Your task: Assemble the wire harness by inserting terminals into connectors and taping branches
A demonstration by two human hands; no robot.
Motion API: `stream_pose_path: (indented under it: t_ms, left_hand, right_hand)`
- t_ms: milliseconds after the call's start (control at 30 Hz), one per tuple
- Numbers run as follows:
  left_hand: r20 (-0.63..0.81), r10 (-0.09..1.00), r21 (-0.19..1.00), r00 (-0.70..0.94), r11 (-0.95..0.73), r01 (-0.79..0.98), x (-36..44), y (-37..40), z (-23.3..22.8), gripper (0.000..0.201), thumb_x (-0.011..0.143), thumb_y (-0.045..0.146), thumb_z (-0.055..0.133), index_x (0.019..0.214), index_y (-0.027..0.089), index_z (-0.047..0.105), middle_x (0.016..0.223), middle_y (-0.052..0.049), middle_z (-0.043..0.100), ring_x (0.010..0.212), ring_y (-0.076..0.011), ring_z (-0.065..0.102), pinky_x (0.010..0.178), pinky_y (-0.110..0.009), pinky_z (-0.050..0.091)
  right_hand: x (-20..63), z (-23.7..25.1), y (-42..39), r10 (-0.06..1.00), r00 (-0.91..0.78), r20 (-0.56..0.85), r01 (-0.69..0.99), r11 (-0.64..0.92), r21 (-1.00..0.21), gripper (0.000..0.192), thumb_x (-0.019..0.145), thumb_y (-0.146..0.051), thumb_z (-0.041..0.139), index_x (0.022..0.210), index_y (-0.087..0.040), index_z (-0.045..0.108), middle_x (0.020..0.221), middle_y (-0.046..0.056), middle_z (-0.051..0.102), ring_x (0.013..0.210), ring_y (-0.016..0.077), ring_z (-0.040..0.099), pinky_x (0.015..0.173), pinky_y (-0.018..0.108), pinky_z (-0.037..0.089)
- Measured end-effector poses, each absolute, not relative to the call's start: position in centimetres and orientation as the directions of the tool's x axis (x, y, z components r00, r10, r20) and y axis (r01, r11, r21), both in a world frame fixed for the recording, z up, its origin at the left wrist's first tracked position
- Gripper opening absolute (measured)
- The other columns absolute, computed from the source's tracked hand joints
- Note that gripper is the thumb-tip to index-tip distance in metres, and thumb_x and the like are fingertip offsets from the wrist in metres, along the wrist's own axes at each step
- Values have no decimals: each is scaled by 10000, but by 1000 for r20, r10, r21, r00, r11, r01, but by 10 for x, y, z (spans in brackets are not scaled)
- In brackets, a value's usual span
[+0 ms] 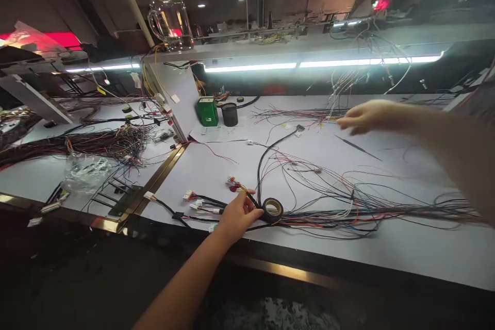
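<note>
My left hand is closed around the bundled wires of a wire harness near the table's front edge. Right beside its fingertips a roll of black tape lies against the bundle. Red and white connectors stick out past the hand, and white connectors lie left of it. Long loose wires fan out to the right. Over the back right of the table, my right hand is slightly blurred, its fingers loosely extended with nothing visible in them. Below it lies a thin, dark pointed tool.
At the back stand a green box and a black mesh cup. Further wires lie behind. A glass jug sits on the shelf. On the left table are a wire pile, a plastic bag and a pronged fixture.
</note>
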State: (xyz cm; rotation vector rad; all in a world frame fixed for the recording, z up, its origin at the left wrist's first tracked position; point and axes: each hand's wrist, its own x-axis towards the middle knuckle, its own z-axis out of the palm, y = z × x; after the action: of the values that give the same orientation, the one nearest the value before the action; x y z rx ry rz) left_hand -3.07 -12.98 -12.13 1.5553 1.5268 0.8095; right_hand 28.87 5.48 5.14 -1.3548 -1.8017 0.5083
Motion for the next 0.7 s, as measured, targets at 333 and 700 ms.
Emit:
stream_pose_path:
  t_ms: [333,700]
  left_hand:
    - [-67,990,810,123,-18,586,-30,-124,-118,178,774,348,602,838,208,693,833,-12,665,804,-184,594,730,-275,422]
    - [72,992,832,105,-118,542,-29,-136,-125,160,830,286,556,780,190,675,799,-26,647,783,-175,583,729,-278,419]
  right_hand:
    - [162,-71,-88,451,-879,155,399,874,-278,147,845,-328,607,909,-222,688,824,3,682,790,126,592,737,259,420]
    - [150,-98,-70,516,-843,154,497,855,-146,70,849,-297,584,828,-246,627,771,-10,606,681,129,505,695,322,255]
